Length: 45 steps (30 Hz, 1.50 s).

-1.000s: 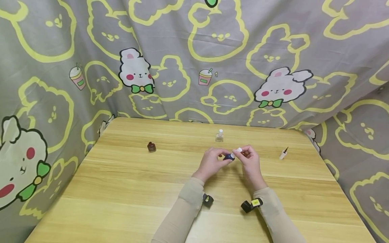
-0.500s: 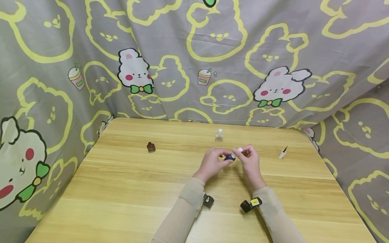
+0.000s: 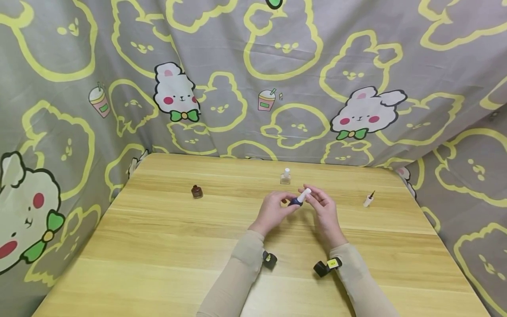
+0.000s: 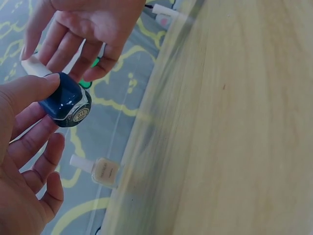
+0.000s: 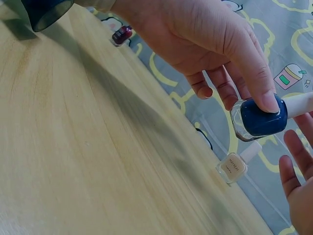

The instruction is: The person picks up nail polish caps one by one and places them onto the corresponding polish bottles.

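Slightly above the table, my left hand (image 3: 273, 209) grips a dark blue nail polish bottle (image 4: 66, 98) with a thumb across its side. A long white cap (image 3: 304, 195) sits at the bottle's neck and slants up to the right. At that cap is my right hand (image 3: 324, 211), thumb and forefinger on either side of its upper end. The other right fingers are loosely bent, as the left wrist view shows. Behind the hands stands a pale nail polish bottle (image 5: 232, 168) with a white cap.
An uncapped dark brown-red nail polish bottle (image 3: 196, 192) stands on the wooden table (image 3: 158, 255) to the left. Off to the right, a white cap (image 3: 368, 201) stands with its dark brush upward. A patterned curtain (image 3: 222, 88) hangs behind the table.
The blue bottle and its cap have moved slightly left, with the cap tilting more upright. My right thumb and fingers have shifted on the cap, leaving more of it showing.
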{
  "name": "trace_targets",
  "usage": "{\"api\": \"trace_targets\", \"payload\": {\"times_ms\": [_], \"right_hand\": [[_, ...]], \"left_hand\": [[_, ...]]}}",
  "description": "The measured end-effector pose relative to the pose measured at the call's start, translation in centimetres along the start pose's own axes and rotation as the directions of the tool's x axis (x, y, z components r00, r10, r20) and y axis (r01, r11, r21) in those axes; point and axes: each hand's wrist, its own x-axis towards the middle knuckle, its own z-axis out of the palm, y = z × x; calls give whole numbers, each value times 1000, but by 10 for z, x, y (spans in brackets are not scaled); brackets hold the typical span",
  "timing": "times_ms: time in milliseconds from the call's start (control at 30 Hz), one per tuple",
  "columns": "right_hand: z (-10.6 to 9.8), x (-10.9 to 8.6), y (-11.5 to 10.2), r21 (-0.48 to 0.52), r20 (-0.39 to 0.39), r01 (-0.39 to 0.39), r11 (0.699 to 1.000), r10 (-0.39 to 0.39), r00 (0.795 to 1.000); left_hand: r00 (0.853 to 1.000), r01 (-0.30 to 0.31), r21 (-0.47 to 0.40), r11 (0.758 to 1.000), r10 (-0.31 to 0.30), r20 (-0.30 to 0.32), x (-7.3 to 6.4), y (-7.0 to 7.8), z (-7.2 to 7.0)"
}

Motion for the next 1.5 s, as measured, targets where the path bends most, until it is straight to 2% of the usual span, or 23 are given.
{"api": "trace_targets", "payload": {"times_ms": [133, 500, 1067, 1300, 1500], "right_hand": [[0, -1, 0, 18, 10, 3, 1000, -4, 1000], [2, -1, -3, -1, -50, -55, 998, 55, 997], [3, -1, -3, -5, -127, -46, 999, 45, 991], [4, -1, -2, 31, -94, -40, 999, 43, 995], [3, -1, -2, 24, -53, -50, 998, 51, 997]], "left_hand": [[1000, -4, -1, 1000, 4, -1, 0, -1, 0], [1000, 7, -11, 1000, -7, 12, -1, 2, -2], [1000, 12, -11, 1000, -11, 13, -2, 4, -1], [999, 31, -6, 999, -31, 9, -2, 4, -2], [1000, 22, 3, 1000, -22, -3, -1, 1, -1]]}}
